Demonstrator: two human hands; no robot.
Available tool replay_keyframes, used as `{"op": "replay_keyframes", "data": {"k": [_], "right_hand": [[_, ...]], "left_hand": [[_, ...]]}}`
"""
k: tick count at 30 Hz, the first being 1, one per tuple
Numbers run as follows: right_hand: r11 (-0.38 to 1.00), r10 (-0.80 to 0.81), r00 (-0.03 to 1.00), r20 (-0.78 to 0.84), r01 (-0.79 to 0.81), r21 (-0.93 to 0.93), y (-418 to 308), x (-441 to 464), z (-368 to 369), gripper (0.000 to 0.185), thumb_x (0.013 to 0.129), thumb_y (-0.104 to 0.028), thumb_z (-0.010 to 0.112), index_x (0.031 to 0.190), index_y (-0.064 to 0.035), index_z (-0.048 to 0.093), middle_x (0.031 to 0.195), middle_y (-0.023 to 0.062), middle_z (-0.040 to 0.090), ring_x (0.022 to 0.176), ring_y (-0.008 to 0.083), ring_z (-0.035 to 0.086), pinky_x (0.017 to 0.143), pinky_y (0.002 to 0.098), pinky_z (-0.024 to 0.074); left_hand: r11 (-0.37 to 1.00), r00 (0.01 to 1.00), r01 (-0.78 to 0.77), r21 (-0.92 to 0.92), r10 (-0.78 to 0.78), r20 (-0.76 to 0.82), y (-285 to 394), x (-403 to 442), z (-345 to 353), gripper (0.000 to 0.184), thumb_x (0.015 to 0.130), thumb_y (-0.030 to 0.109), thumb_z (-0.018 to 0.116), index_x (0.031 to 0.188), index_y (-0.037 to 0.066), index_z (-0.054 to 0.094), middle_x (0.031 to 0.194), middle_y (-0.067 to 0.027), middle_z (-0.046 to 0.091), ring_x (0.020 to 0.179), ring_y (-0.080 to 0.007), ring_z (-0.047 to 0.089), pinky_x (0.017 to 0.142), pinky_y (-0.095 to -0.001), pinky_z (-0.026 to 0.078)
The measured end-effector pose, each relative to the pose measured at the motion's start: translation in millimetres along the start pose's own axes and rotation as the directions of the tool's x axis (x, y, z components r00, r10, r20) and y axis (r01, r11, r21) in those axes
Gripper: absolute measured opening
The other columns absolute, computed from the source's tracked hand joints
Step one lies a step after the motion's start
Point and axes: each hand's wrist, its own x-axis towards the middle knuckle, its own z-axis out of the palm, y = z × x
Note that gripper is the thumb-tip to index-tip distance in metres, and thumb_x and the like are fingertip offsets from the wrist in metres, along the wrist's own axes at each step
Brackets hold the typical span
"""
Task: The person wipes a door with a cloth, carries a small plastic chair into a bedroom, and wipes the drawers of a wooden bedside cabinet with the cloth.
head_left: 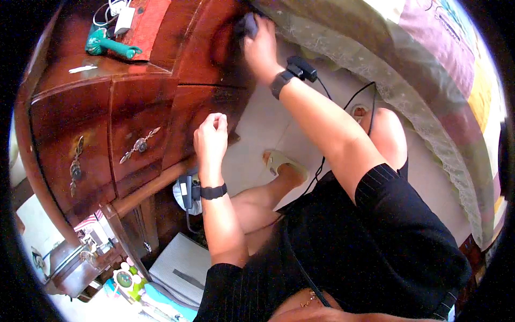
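My right hand (262, 51) is at the top, its fingers closed round a dark, bunched cloth (248, 26). The cloth is against or very close to the side of the reddish-brown wooden cabinet (206, 51). My left hand (211, 138) is raised in front of the cabinet's lower part, fingers curled in and pressed together, with nothing visible in them. Nearest to it are two drawer fronts with ornate metal handles, one handle (140, 145) closer and the other (76, 166) further left. Each wrist has a black strap with a small device.
On the cabinet top lie a green hair dryer (110, 45), a white power strip (125, 20) and a red cloth (152, 27). A bed with a lace-edged cover (386, 70) stands at the right. Black cables (348, 102) hang near my knee. A grey ridged box (179, 265) sits low at the left.
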Motion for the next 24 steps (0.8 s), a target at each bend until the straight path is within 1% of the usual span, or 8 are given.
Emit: {"op": "replay_keyframes", "data": {"k": [6, 13, 14, 15, 18, 20, 22, 24], "right_hand": [[0.995, -0.102, 0.985, 0.139, 0.099, 0.031, 33, 2, 10, 0.065, 0.079, 0.003, 0.064, 0.142, 0.0013, 0.051, 0.146, 0.0245, 0.048, 0.135, 0.0436, 0.046, 0.119, 0.0444, 0.0372], [0.953, 0.255, 0.846, 0.468, -0.136, -0.272, 150, -47, 25, 0.059, 0.081, -0.003, 0.067, 0.139, -0.0025, 0.056, 0.137, 0.0253, 0.057, 0.127, 0.0427, 0.054, 0.108, 0.0435, 0.0466], [0.900, 0.258, 0.680, 0.686, 0.088, -0.426, 142, -47, 19, 0.057, 0.081, -0.006, 0.068, 0.137, -0.0026, 0.058, 0.136, 0.0256, 0.058, 0.126, 0.0427, 0.054, 0.107, 0.0448, 0.0473], [0.806, 0.308, 0.454, 0.836, 0.343, -0.483, 134, -44, 12, 0.055, 0.081, -0.009, 0.069, 0.136, -0.0027, 0.060, 0.134, 0.0259, 0.059, 0.125, 0.0426, 0.055, 0.105, 0.0462, 0.0480], [0.687, 0.396, 0.174, 0.902, 0.596, -0.416, 104, -55, 3, 0.053, 0.082, -0.009, 0.062, 0.134, 0.0015, 0.060, 0.136, 0.0303, 0.056, 0.124, 0.0480, 0.054, 0.107, 0.0515, 0.0457], [0.806, 0.365, 0.341, 0.866, 0.350, -0.477, 92, -84, 10, 0.054, 0.082, -0.007, 0.058, 0.135, 0.0038, 0.059, 0.140, 0.0332, 0.051, 0.126, 0.0505, 0.052, 0.109, 0.0535, 0.0438], [0.902, 0.408, 0.654, 0.637, -0.182, -0.392, 77, -109, 12, 0.056, 0.084, -0.007, 0.057, 0.138, 0.0042, 0.056, 0.146, 0.0349, 0.045, 0.127, 0.0501, 0.052, 0.111, 0.0533, 0.0429], [0.901, 0.430, 0.695, 0.577, -0.291, -0.322, 70, -101, 6, 0.060, 0.088, -0.007, 0.056, 0.148, 0.0006, 0.049, 0.150, 0.0322, 0.042, 0.133, 0.0466, 0.049, 0.115, 0.0498, 0.0400]], "left_hand": [[0.994, 0.994, 0.098, -0.048, -0.094, 0.063, 1, 10, 4, 0.032, 0.099, 0.034, 0.063, 0.112, 0.007, 0.074, 0.102, -0.0171, 0.077, 0.096, -0.0365, 0.073, 0.087, -0.0438, 0.055], [0.995, 0.989, 0.098, -0.028, -0.095, 0.111, 1, 16, 20, 0.033, 0.099, 0.032, 0.063, 0.115, 0.005, 0.073, 0.101, -0.0176, 0.077, 0.095, -0.0341, 0.074, 0.087, -0.0420, 0.056], [0.994, 0.987, 0.111, -0.023, -0.107, 0.121, 3, 15, 20, 0.033, 0.099, 0.032, 0.063, 0.115, 0.005, 0.073, 0.101, -0.0176, 0.077, 0.095, -0.0338, 0.074, 0.087, -0.0418, 0.056], [0.997, 0.991, 0.076, -0.002, -0.076, 0.114, 6, 16, 19, 0.030, 0.103, 0.024, 0.063, 0.115, -0.002, 0.072, 0.093, -0.0113, 0.078, 0.084, -0.0167, 0.075, 0.080, -0.0307, 0.058], [0.998, 0.992, 0.063, -0.022, -0.060, 0.115, 7, 19, 20, 0.031, 0.103, 0.024, 0.063, 0.115, -0.003, 0.072, 0.094, -0.0114, 0.078, 0.085, -0.0169, 0.075, 0.080, -0.0307, 0.058], [0.998, 0.992, 0.061, -0.024, -0.058, 0.116, 10, 21, 19, 0.031, 0.103, 0.024, 0.063, 0.116, -0.003, 0.071, 0.095, -0.0118, 0.078, 0.085, -0.0169, 0.075, 0.081, -0.0307, 0.058], [0.997, 0.992, 0.060, -0.045, -0.054, 0.117, 12, 21, 19, 0.032, 0.102, 0.027, 0.063, 0.116, 0.000, 0.072, 0.096, -0.0136, 0.078, 0.088, -0.0218, 0.075, 0.082, -0.0340, 0.058], [0.995, 0.992, 0.062, -0.079, -0.053, 0.111, 8, 23, 21, 0.033, 0.100, 0.031, 0.063, 0.116, 0.004, 0.073, 0.099, -0.0168, 0.077, 0.092, -0.0318, 0.075, 0.086, -0.0409, 0.057]]}}
